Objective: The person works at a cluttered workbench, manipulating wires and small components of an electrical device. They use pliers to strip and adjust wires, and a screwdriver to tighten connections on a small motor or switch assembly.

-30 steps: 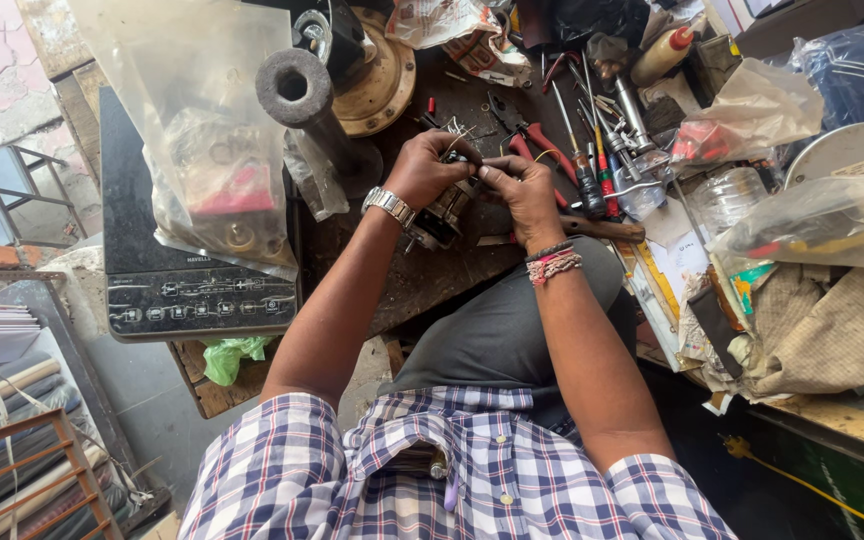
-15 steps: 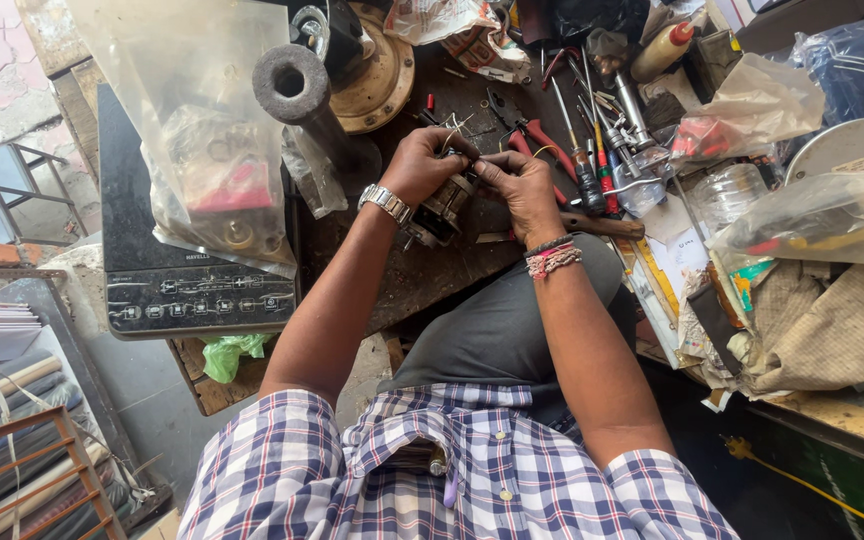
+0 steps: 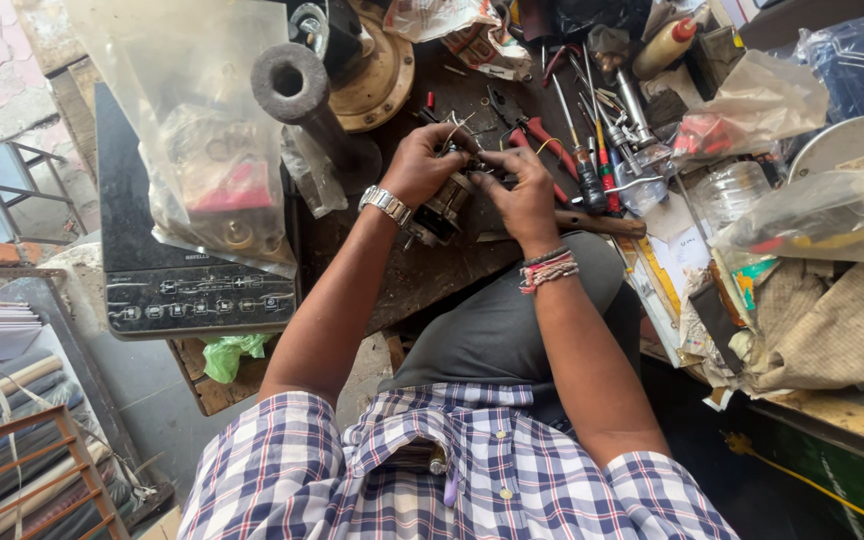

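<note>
Right now both hands meet over a small metal assembly (image 3: 442,208), apparently a motor or wound part, held just above the dark workbench (image 3: 422,275) at about 12 o'clock from the person's lap. The left hand (image 3: 422,165), with a wristwatch, is closed around its upper side; the right hand (image 3: 524,190) curls over its right end, fingertips pinched on something too small to make out, maybe a wire.

Risk, as I judge it: thin wires sticking up from the part could snap or slip loose if the pinch twists, and the part could drop among the screwdrivers and pliers (image 3: 592,150) crowded at 1 o'clock.

A clear plastic bag (image 3: 202,150) at 10 o'clock holds metal rings and a red piece. Another bag (image 3: 822,215) at 3 o'clock holds indistinct items.
</note>
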